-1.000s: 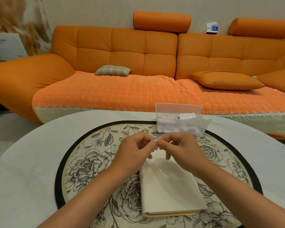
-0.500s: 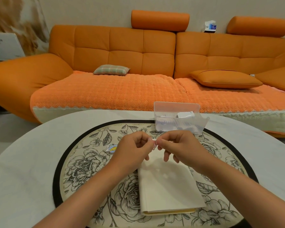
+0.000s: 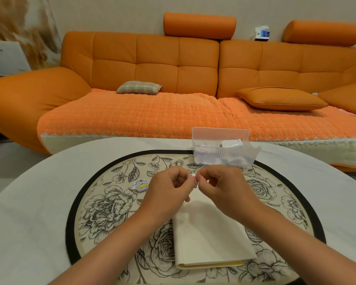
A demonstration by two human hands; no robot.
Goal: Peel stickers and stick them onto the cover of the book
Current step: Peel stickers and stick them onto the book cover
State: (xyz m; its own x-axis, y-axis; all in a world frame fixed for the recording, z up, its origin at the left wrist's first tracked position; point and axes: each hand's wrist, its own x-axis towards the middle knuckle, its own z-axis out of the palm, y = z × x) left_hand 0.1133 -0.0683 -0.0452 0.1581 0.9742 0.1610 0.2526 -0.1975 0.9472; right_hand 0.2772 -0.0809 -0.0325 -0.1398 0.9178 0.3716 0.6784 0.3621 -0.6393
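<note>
Head view: the left hand and right hand meet fingertip to fingertip, each pinching one edge of a small sticker held just above the far end of the book. This looks like the peel itself. I'd say work a nail under one corner, draw the backing away slowly and low, and touch only the rim so the glue stays clean. Whether the backing has parted yet is too small to tell.

The book lies closed, cream cover up, on the floral mat right beneath the hands. Both forearms angle in from the bottom corners, wrists lifted clear of the table, the spare fingers curled under. A second sticker lies on the mat just left of the left hand, and a clear box sits beyond
</note>
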